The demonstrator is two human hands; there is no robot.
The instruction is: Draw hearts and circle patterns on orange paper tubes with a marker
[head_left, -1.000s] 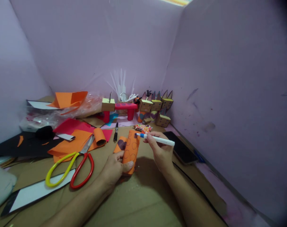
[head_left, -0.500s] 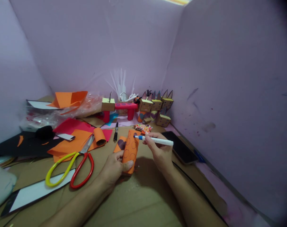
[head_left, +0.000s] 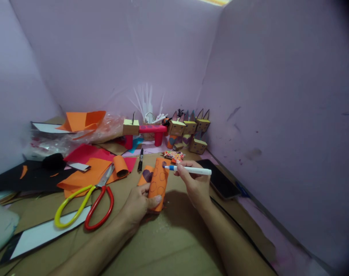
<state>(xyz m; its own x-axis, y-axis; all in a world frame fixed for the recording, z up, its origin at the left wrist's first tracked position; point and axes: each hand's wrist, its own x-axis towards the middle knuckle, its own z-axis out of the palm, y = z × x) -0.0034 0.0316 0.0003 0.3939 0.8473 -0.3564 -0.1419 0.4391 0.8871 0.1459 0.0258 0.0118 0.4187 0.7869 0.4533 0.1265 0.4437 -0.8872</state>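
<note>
My left hand is closed around the lower end of an orange paper tube, its thumb pressed across the front. Drawn circles cover the tube, and one near its top is coloured dark purple. Behind it on the left shows another orange piece with a dark purple heart. In my right hand is a white marker with a blue collar, pinched between thumb and fingers. The marker's tip points left and meets the tube at the dark circle, near the upper right edge.
Scissors with yellow and red handles lie at left, beside orange paper and a short orange tube. A black pen lies ahead. At right rests a phone. Cardboard animal heads stand by the wall.
The view has shifted very slightly. The marker tip stays at the same circle, and both hands keep their hold with almost no movement.
</note>
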